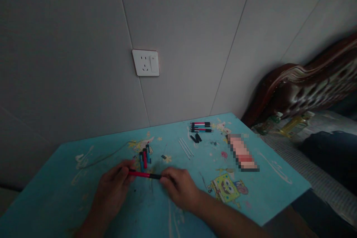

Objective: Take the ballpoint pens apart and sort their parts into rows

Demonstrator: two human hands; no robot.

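A red pen (142,174) with a black grip is stretched level between my two hands, just above the table. My left hand (113,187) is closed around its left end. At the black end, the fingers of my right hand (180,186) pinch the tip. Behind my left hand lie several red and blue pen barrels (144,158). White pen refills (186,148) rest side by side farther right. Beyond them are black rubber grips (196,138) and a row of pens with black grips (200,127). Some tiny parts (214,143) near the grips are too small to make out.
The blue table cover (92,193) carries cartoon prints. A blurred-out flat object (243,152) lies on the right side. Behind the table stands a grey wall with a white socket (146,63). To the right are a dark headboard (295,85) and a bottle of yellow liquid (295,124).
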